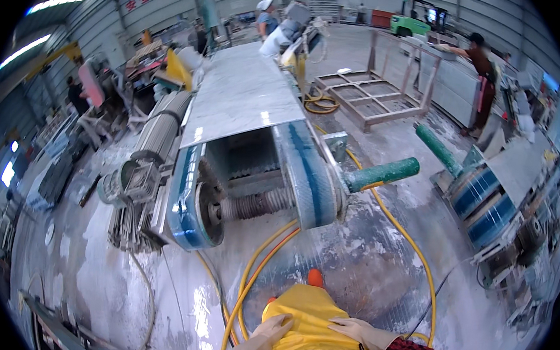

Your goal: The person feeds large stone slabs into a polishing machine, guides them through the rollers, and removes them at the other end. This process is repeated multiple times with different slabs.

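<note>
Both my hands wear pale cream gloves and rest at the front of my yellow apron (305, 308), low in the view. My left hand (267, 337) has its fingers closed on the cloth at the left side. At the right side, my right hand (365, 334) grips the cloth too, the fabric creasing between the two hands. Ahead of me stands a belt conveyor with two blue belts (315, 184) running over rollers. A wide pale grey stone slab (247, 93) lies on it. From the conveyor's right side juts a green cylinder (385, 174).
Yellow hoses (406, 241) snake over the wet, stained floor near my orange footwear (314, 278). A motor (141, 180) sits left of the conveyor. Another belt machine (485, 204) stands at right. Beyond are a metal frame (371, 103), a co-worker (483, 79) by slabs, and a green forklift (411, 26).
</note>
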Demonstrator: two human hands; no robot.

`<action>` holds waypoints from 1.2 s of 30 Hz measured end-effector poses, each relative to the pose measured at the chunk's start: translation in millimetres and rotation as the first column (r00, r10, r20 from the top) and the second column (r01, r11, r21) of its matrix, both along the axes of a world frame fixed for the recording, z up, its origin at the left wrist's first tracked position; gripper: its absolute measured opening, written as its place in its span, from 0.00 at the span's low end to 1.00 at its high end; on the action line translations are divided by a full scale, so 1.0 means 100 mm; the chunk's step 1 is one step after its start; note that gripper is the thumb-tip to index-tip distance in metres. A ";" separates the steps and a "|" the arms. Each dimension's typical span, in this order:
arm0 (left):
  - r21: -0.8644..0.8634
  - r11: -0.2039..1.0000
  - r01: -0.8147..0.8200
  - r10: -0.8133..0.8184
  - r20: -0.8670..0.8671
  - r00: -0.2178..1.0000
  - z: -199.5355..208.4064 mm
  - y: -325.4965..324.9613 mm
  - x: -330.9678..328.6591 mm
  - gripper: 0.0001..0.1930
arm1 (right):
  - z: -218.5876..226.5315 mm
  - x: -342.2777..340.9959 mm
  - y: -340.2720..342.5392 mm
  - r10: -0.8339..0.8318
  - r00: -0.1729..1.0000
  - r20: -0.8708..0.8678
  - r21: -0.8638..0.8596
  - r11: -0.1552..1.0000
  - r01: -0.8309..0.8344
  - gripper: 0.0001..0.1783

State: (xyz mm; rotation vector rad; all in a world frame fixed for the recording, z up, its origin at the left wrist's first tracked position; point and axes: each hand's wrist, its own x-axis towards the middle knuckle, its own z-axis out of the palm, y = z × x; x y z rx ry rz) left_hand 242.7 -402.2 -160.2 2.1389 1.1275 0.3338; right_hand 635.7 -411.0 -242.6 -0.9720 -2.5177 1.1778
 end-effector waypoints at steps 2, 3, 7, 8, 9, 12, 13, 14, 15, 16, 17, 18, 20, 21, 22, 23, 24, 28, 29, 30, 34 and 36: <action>-0.199 0.974 -0.112 0.114 0.001 0.993 0.25 0.02 0.10 0.25 | 0.15 -0.06 0.06 -0.048 0.986 0.161 -0.044 0.997 0.056 0.31; -0.269 0.949 -0.166 0.170 -0.010 0.985 0.36 0.04 0.13 0.25 | 0.52 -0.28 0.15 -0.106 0.968 0.226 -0.265 0.950 0.166 0.32; -0.097 0.989 -0.114 0.124 0.114 0.986 0.43 -0.01 0.16 0.20 | 0.19 -0.30 0.16 -0.180 0.944 0.277 -0.418 0.862 0.287 0.36; 0.130 0.991 -0.038 0.012 0.191 0.981 0.46 -0.07 0.10 0.17 | 0.15 -0.34 0.18 -0.167 0.929 0.330 -0.423 0.854 0.303 0.34; -0.051 0.993 -0.104 0.112 0.178 0.978 0.47 -0.06 0.09 0.18 | 0.11 -0.33 0.21 -0.162 0.944 0.287 -0.366 0.892 0.264 0.32; -0.278 0.955 -0.108 0.135 0.083 0.987 0.45 0.06 0.19 0.19 | -0.49 -0.18 0.06 -0.238 0.970 -0.048 -0.371 0.906 0.204 0.31; -0.257 0.964 -0.063 0.092 0.104 0.990 0.39 0.11 0.23 0.19 | -0.83 -0.07 -0.05 -0.343 0.895 -0.285 -0.479 0.860 0.177 0.32; -0.234 0.970 -0.065 0.093 0.110 0.990 0.37 0.07 0.19 0.18 | -0.81 -0.12 -0.01 -0.312 0.912 -0.267 -0.481 0.863 0.155 0.33; -0.211 0.975 -0.064 0.090 0.117 0.989 0.36 0.05 0.16 0.18 | -0.79 -0.15 0.02 -0.284 0.926 -0.248 -0.483 0.865 0.136 0.35; -0.280 0.947 -0.156 0.188 0.091 0.978 0.41 -0.01 0.11 0.18 | -0.42 -0.31 0.18 -0.124 0.992 0.035 -0.388 0.913 0.128 0.35; -0.348 0.909 -0.229 0.269 0.071 0.960 0.53 -0.04 0.14 0.18 | -0.12 -0.41 0.26 0.003 0.942 0.335 -0.284 0.954 0.098 0.36; -0.414 0.872 -0.260 0.311 0.059 0.948 0.59 -0.01 0.21 0.17 | -0.23 -0.31 0.21 0.058 0.930 0.363 -0.127 0.992 -0.013 0.36; -0.239 0.963 -0.126 0.161 0.136 0.977 0.47 -0.01 0.20 0.18 | -0.69 -0.05 0.13 0.149 0.882 0.448 0.181 0.950 -0.253 0.36; -0.145 0.986 -0.082 0.104 0.154 0.982 0.42 -0.03 0.15 0.19 | -0.66 -0.11 0.15 0.132 0.870 0.476 0.136 0.966 -0.221 0.36; -0.154 0.985 -0.077 0.098 0.133 0.986 0.44 -0.04 0.13 0.19 | -0.57 -0.21 0.17 0.115 0.856 0.504 0.089 0.979 -0.184 0.35; -0.162 0.984 -0.069 0.088 0.113 0.990 0.48 -0.03 0.13 0.20 | -0.50 -0.23 0.17 0.092 0.880 0.466 0.025 0.993 -0.117 0.35; -0.171 0.984 -0.059 0.076 0.093 0.993 0.51 -0.02 0.14 0.21 | -0.42 -0.24 0.16 0.061 0.902 0.428 -0.040 0.998 -0.049 0.35; -0.102 0.994 -0.031 0.048 0.173 0.984 0.61 -0.05 0.15 0.23 | -0.08 -0.25 0.13 -0.075 0.963 0.260 -0.282 0.948 0.150 0.34; -0.102 0.994 -0.033 0.050 0.167 0.985 0.59 -0.06 0.13 0.24 | 0.05 -0.28 0.14 -0.060 0.951 0.304 -0.276 0.949 0.149 0.33; -0.103 0.994 -0.037 0.053 0.162 0.985 0.58 -0.07 0.12 0.24 | 0.17 -0.31 0.15 -0.046 0.942 0.331 -0.266 0.954 0.140 0.33; -0.132 0.990 -0.046 0.070 0.184 0.980 0.67 -0.11 0.11 0.25 | 0.51 -0.42 0.20 -0.058 0.921 0.385 -0.320 0.928 0.192 0.30; -0.125 0.990 -0.062 0.081 0.159 0.984 0.68 -0.15 0.09 0.25 | 0.48 -0.45 0.22 -0.072 0.918 0.389 -0.359 0.906 0.223 0.30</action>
